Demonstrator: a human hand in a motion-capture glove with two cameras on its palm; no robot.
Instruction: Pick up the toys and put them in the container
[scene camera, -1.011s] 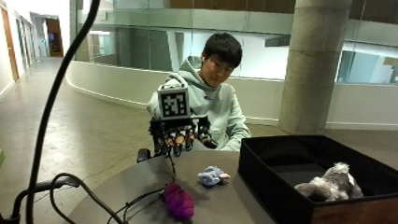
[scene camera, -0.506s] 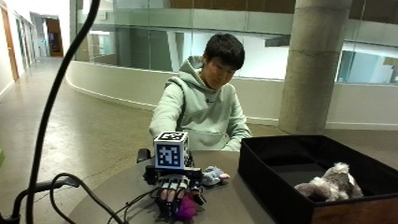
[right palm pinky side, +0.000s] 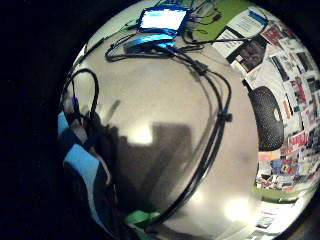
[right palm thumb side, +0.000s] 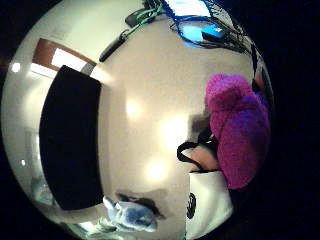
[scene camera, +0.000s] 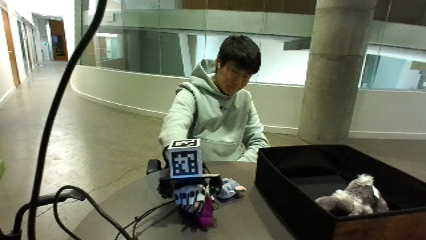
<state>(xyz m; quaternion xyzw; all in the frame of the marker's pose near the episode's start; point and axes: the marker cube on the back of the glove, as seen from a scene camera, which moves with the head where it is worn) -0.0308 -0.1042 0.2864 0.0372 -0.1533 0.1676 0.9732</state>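
The gloved right hand curls over a soft, light-looking purple plush toy, best squeezed around its fluffy middle, at nine o'clock from the black container.

Right hand is down on the purple toy, fingers curled over it; blue toy beside; 1 grey plush sits in the black container.

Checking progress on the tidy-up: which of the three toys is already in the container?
The grey toy; it lies inside the black container. The purple toy is under the gloved hand, and the blue toy lies on the table.
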